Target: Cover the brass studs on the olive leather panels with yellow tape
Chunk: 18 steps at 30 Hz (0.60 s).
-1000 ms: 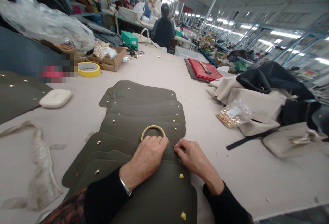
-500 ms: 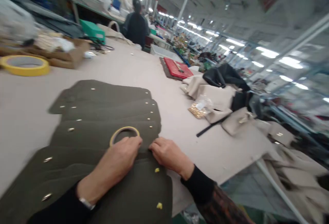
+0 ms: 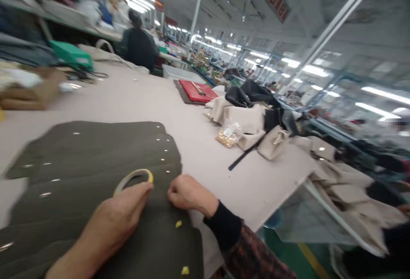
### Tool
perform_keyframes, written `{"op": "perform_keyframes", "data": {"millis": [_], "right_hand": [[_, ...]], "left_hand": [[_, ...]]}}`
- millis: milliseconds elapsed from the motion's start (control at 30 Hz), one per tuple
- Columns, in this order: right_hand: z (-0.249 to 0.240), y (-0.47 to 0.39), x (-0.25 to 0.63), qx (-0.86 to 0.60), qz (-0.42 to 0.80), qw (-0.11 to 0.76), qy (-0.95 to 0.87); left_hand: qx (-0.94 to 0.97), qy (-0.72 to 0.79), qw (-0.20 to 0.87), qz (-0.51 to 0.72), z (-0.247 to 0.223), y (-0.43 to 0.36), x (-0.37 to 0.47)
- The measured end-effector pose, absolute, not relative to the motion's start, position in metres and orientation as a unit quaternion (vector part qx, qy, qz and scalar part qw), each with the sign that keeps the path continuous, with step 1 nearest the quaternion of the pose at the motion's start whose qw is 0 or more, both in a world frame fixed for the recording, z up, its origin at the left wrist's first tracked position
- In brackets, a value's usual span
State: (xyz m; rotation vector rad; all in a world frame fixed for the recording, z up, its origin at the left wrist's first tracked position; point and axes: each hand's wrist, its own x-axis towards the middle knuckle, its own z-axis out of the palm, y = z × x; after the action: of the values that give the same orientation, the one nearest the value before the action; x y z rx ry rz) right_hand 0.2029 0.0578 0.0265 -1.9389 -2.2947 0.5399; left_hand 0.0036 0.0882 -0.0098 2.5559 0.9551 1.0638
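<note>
A roll of yellow tape (image 3: 150,175) is gripped in my left hand (image 3: 123,210), tilted up above the dark olive panels. My right hand (image 3: 188,193) is closed at the right edge of the panels, its fingertips bent in; whatever is between them is hidden. The olive panels (image 3: 105,146) lie overlapping on the table, with small metal fittings along the left and right sides. Two bits of yellow tape (image 3: 178,224) stick to the nearest panel, below my right hand.
To the right lie beige and black pieces (image 3: 246,117) and a clear bag of gold-coloured parts (image 3: 229,133). A hammer (image 3: 198,89) rests on a red pad (image 3: 192,93). At back left are a cardboard box (image 3: 35,91) and a green box (image 3: 72,55). A person (image 3: 139,44) sits beyond.
The view has swung right, so everything sits further left. My left hand has lifted the tape roll and tilted it. My right hand's fingers have curled in more tightly at the panel edge.
</note>
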Motion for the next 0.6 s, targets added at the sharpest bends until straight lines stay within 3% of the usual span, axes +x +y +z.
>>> {"op": "perform_keyframes", "data": {"millis": [133,300,367,600], "right_hand": [[0.026,0.043,0.213,-0.595,0.268,0.106,-0.750],[0.035,0.025,0.199,-0.568,0.236,0.347,-0.708],[0.038,0.021,0.188,-0.524,0.229,0.401,-0.716],[0.035,0.022,0.176,-0.449,0.164,0.403,-0.780]], "left_hand": [[0.882,0.310,0.102,0.340,0.007,0.082,0.001],[0.878,0.320,0.150,0.323,0.017,0.070,-0.004],[0.880,0.322,0.166,0.308,0.019,0.066,-0.004],[0.890,0.320,0.131,0.299,0.015,0.063,-0.007]]}}
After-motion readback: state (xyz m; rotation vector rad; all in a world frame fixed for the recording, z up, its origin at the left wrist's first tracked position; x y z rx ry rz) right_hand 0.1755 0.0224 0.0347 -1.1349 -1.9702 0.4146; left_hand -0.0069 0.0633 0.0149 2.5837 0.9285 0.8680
